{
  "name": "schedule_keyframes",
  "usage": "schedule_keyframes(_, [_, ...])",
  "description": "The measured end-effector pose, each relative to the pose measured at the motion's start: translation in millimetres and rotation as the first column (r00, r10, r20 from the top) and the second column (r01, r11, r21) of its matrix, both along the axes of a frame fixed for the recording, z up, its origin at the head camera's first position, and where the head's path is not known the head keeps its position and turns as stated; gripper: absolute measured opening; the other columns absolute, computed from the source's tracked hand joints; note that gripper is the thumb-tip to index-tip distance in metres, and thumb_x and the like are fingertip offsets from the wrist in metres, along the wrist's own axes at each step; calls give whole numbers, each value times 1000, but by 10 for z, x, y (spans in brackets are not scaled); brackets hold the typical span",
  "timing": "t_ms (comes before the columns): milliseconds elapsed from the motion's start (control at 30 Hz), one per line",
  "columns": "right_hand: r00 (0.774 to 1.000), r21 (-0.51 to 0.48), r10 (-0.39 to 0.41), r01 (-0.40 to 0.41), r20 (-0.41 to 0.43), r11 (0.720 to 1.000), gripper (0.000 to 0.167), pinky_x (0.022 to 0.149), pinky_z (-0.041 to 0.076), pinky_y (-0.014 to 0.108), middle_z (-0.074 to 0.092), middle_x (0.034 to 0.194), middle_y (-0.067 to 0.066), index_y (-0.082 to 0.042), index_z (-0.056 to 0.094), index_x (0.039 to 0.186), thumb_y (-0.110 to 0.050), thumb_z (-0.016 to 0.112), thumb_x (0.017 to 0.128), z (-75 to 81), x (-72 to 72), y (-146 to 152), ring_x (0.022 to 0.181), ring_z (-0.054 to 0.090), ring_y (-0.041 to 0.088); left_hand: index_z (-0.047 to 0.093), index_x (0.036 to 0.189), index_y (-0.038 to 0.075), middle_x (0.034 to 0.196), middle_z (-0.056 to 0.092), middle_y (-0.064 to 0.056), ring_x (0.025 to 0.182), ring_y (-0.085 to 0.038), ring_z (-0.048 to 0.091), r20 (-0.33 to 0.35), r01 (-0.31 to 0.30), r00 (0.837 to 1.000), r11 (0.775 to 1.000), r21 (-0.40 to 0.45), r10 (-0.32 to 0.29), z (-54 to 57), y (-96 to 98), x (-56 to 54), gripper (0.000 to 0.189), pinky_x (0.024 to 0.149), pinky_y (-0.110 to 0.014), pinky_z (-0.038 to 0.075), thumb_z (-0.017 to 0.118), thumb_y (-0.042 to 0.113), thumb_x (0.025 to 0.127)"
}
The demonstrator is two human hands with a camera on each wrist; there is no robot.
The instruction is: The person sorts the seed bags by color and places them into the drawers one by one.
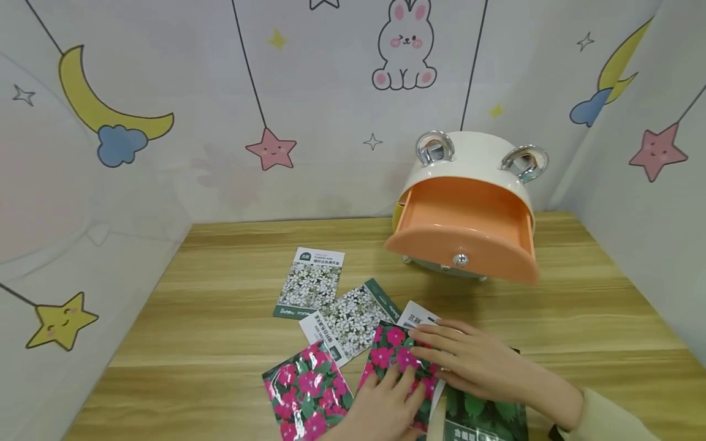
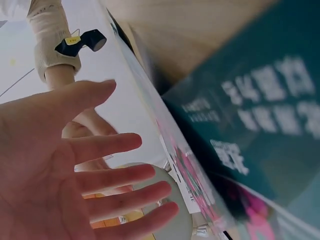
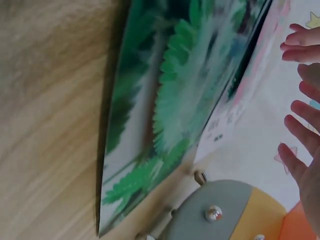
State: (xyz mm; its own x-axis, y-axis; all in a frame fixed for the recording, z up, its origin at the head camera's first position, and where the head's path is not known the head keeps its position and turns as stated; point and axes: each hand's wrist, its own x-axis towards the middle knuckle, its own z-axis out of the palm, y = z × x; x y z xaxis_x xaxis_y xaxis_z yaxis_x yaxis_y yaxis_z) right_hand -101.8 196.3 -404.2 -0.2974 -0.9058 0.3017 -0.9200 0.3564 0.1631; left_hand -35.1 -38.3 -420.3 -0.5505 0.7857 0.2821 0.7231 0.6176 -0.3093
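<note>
A seed packet with pink flowers (image 1: pixel 380 355) lies in the middle of the head view, under the fingers of both hands. My left hand (image 1: pixel 383 407) reaches over its lower part, fingers spread. From the right, my right hand (image 1: pixel 480 361) lays straight fingers across its upper right side. Below the right hand lies a green-leaf packet (image 1: pixel 482 419), which fills much of the right wrist view. Another pink-flower packet (image 1: pixel 309 392) is left of the left hand. A white-edged packet (image 1: pixel 416 313) shows partly behind the right fingertips. Neither palm grips anything.
Two white-flower packets, one upright (image 1: pixel 310 285) and one slanted (image 1: pixel 358 318), lie farther back on the wooden table (image 1: pixel 220 294). At the back right stands a small cabinet (image 1: pixel 480 150) with silver ring ears; its orange drawer (image 1: pixel 469 245) is pulled out. Printed cloth walls (image 1: pixel 331 92) surround the table.
</note>
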Motion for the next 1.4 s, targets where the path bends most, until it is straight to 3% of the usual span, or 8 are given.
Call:
schedule_keyframes(133, [998, 35, -8, 6, 58, 999, 58, 114, 20, 32, 49, 146, 4, -19, 48, 141, -39, 64, 89, -97, -62, -48, 133, 48, 22, 58, 130, 24, 129, 61, 1, 112, -17, 61, 100, -26, 994, 994, -106, 37, 15, 31, -5, 66, 69, -25, 54, 52, 71, 83])
schedule_keyframes(300, [988, 70, -37, 27, 150, 997, 58, 108, 38, 42, 45, 149, 2, -21, 42, 145, -45, 55, 94, -180, -129, -53, 136, 45, 22, 50, 139, 27, 139, 54, -1, 121, -20, 56, 219, -47, 972, 979, -196, 90, 43, 80, -21, 70, 76, -31, 57, 48, 72, 84])
schedule_keyframes(600, [961, 129, -79, 46, 265, 991, 61, 107, 41, 48, 39, 153, 1, -25, 36, 149, -50, 51, 95, -205, -152, -29, 139, 41, 24, 48, 139, 29, 137, 54, -1, 120, -21, 56, 226, -64, 966, 962, -264, 126, 50, 140, -14, 75, 73, -35, 57, 50, 75, 80])
schedule_keyframes(733, [945, 148, -96, 51, 314, 988, 66, 106, 42, 49, 37, 155, 1, -27, 34, 150, -56, 49, 93, -227, -143, -25, 140, 40, 24, 47, 138, 29, 137, 53, -1, 122, -23, 55, 261, -65, 954, 953, -295, 146, 52, 143, -10, 72, 71, -35, 57, 53, 72, 81])
schedule_keyframes(833, [939, 149, -102, 54, 329, 987, 67, 106, 42, 49, 37, 155, 1, -27, 34, 150, -59, 47, 92, -247, -141, -18, 140, 40, 24, 47, 139, 28, 138, 53, -2, 123, -24, 54, 268, -48, 954, 953, -299, 132, 51, 126, -13, 70, 72, -37, 58, 54, 70, 82])
schedule_keyframes(1200, [973, 131, -46, 16, 228, 991, 70, 102, 47, 45, 46, 149, 5, -19, 42, 146, -60, 47, 90, -281, -165, -21, 135, 47, 26, 47, 139, 27, 136, 55, 0, 122, -24, 56, 305, 12, 949, 953, -301, 85, 79, 109, 18, 60, 68, -36, 59, 47, 62, 91])
schedule_keyframes(1400, [996, 162, 15, -29, 85, 986, 61, 99, 50, 39, 51, 145, 3, -17, 48, 142, -55, 44, 94, -283, -197, -29, 132, 50, 24, 51, 137, 25, 130, 60, -2, 115, -21, 61, 318, 45, 947, 966, -254, 40, 157, 38, 55, 65, 72, -35, 59, 44, 68, 88])
